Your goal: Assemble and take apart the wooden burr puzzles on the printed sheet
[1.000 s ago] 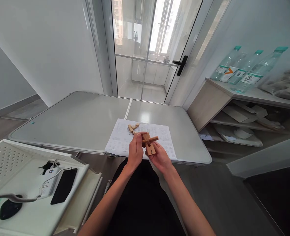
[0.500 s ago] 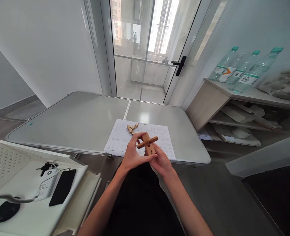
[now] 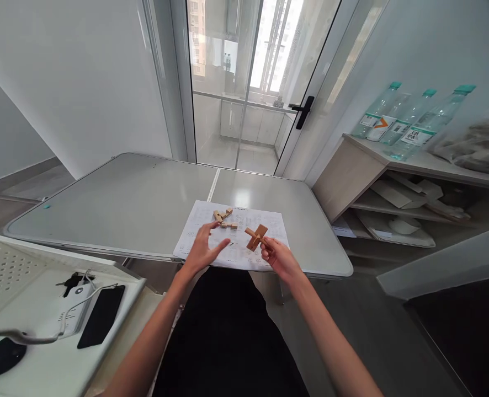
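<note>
My right hand (image 3: 278, 256) pinches a crossed wooden puzzle assembly (image 3: 256, 236) and holds it just above a printed paper sheet (image 3: 236, 253) on the grey folding table (image 3: 137, 204). My left hand (image 3: 203, 249) hovers over the sheet with fingers spread and nothing in it. Just beyond its fingertips, a few loose wooden puzzle pieces (image 3: 224, 218) lie on the far part of the sheet.
A white perforated cart top (image 3: 33, 309) at the lower left carries a black phone (image 3: 101, 316), a white device with a cable and a black mouse (image 3: 2, 357). A wooden shelf (image 3: 397, 182) on the right holds water bottles (image 3: 410, 118). Glass doors stand behind the table.
My left hand has let go of the wooden assembly and moved left with its fingers spread. My right hand has carried the assembly forward over the sheet.
</note>
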The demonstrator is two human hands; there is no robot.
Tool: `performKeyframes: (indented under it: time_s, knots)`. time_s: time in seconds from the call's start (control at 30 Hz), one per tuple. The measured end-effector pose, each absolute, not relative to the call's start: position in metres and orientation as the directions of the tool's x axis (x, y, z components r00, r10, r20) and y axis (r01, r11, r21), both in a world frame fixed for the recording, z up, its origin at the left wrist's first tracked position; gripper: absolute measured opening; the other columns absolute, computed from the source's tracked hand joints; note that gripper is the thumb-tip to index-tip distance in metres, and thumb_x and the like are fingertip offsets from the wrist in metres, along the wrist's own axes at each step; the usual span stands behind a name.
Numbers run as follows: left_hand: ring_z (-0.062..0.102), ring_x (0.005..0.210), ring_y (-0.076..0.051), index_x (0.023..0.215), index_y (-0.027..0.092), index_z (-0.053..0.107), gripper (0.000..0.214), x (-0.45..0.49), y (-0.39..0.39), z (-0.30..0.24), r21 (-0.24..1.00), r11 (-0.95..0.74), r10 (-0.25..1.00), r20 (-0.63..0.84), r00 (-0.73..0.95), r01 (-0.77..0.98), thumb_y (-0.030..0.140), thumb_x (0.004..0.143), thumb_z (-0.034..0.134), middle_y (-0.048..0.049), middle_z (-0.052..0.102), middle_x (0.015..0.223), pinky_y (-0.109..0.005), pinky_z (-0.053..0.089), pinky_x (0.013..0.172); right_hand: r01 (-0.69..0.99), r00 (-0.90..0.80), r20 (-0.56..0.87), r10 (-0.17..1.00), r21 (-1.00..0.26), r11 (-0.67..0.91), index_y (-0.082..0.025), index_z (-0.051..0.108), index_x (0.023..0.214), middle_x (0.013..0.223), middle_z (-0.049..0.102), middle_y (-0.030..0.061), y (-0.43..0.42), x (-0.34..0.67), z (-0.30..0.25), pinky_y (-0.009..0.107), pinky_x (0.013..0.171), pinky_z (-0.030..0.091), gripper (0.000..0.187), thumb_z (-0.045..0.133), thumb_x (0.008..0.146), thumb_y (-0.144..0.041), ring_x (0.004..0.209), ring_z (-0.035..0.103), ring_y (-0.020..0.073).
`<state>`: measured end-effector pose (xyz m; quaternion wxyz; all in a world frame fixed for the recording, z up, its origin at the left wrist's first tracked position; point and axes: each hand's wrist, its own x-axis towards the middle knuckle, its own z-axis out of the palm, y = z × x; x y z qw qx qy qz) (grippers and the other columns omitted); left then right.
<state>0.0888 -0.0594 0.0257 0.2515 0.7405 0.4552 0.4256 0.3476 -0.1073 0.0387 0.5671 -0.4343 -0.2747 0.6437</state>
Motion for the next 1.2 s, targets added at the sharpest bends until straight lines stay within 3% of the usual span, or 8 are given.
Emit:
performKeyframes:
  time_s: [0.13, 0.3, 0.5, 0.73, 0.97, 1.07, 1.2]
  knots:
    - [0.053, 0.135, -0.034, 0.137, 0.016, 0.057, 0.056, 0.053, -0.030, 0.003, 0.523, -0.381, 0.896, 0.413, 0.164, 0.763, 0.058, 0.101, 0.051, -0.0167, 0.062, 0.140, -0.052, 0.040, 0.119, -0.374, 0.166, -0.236, 0.958, -0.914, -0.161, -0.021, 0.061, 0.083, 0.073, 0.072, 0.0023, -0.081, 0.382, 0.030, 0.026, 0.049, 0.047, 0.036, 0.090, 0.071, -0.038, 0.054, 0.056, 0.0118]
    - [0.045, 0.145, -0.039, 0.138, 0.016, 0.057, 0.057, 0.030, -0.013, -0.014, 0.469, -0.345, 0.906, 0.392, 0.158, 0.813, 0.058, 0.099, 0.048, -0.0195, 0.059, 0.148, -0.057, 0.035, 0.121, -0.183, 0.369, -0.183, 0.911, -0.976, -0.121, -0.022, 0.057, 0.090, 0.077, 0.077, 0.0054, -0.045, 0.412, 0.016, 0.028, 0.052, 0.052, 0.030, 0.082, 0.081, -0.035, 0.056, 0.064, 0.0157]
    - [0.044, 0.149, -0.035, 0.138, 0.014, 0.057, 0.056, 0.027, -0.012, -0.021, 0.437, -0.339, 0.908, 0.384, 0.168, 0.833, 0.053, 0.100, 0.046, -0.0185, 0.058, 0.151, -0.053, 0.035, 0.123, 0.024, 0.524, -0.097, 0.846, -0.991, -0.128, -0.023, 0.057, 0.097, 0.077, 0.077, 0.0043, -0.016, 0.436, -0.004, 0.031, 0.054, 0.055, 0.021, 0.073, 0.090, -0.033, 0.055, 0.067, 0.0180]
    - [0.047, 0.148, -0.035, 0.133, 0.015, 0.061, 0.047, 0.025, -0.011, -0.022, 0.436, -0.336, 0.909, 0.381, 0.167, 0.835, 0.043, 0.098, 0.048, -0.0162, 0.060, 0.151, -0.052, 0.038, 0.121, 0.117, 0.540, -0.078, 0.838, -0.979, -0.167, -0.019, 0.060, 0.109, 0.087, 0.078, 0.0051, -0.011, 0.444, -0.022, 0.030, 0.057, 0.058, 0.025, 0.069, 0.094, -0.036, 0.057, 0.070, 0.0171]
    - [0.047, 0.148, -0.034, 0.131, 0.016, 0.064, 0.045, 0.026, -0.012, -0.020, 0.452, -0.335, 0.913, 0.374, 0.165, 0.827, 0.042, 0.098, 0.049, -0.0143, 0.061, 0.151, -0.052, 0.039, 0.121, 0.254, 0.626, 0.053, 0.778, -0.957, -0.139, -0.019, 0.048, 0.130, 0.103, 0.078, 0.0112, -0.043, 0.425, -0.032, 0.033, 0.065, 0.056, 0.051, 0.068, 0.086, -0.037, 0.068, 0.072, 0.0220]
    - [0.048, 0.149, -0.034, 0.131, 0.018, 0.065, 0.044, 0.027, -0.013, -0.018, 0.459, -0.332, 0.915, 0.369, 0.162, 0.824, 0.041, 0.098, 0.048, -0.0130, 0.062, 0.151, -0.053, 0.040, 0.120, 0.309, 0.555, 0.118, 0.823, -0.948, -0.073, -0.021, 0.057, 0.121, 0.105, 0.078, 0.0099, -0.059, 0.407, -0.034, 0.033, 0.074, 0.054, 0.043, 0.068, 0.085, -0.040, 0.074, 0.071, 0.0221]
    - [0.048, 0.149, -0.033, 0.130, 0.019, 0.066, 0.043, 0.026, -0.014, -0.017, 0.468, -0.327, 0.919, 0.360, 0.161, 0.821, 0.040, 0.098, 0.049, -0.0111, 0.062, 0.151, -0.052, 0.040, 0.121, 0.307, 0.367, 0.128, 0.921, -0.952, 0.011, -0.021, 0.069, 0.094, 0.083, 0.076, 0.0051, -0.070, 0.394, -0.033, 0.033, 0.073, 0.052, 0.029, 0.071, 0.081, -0.047, 0.070, 0.067, 0.0219]
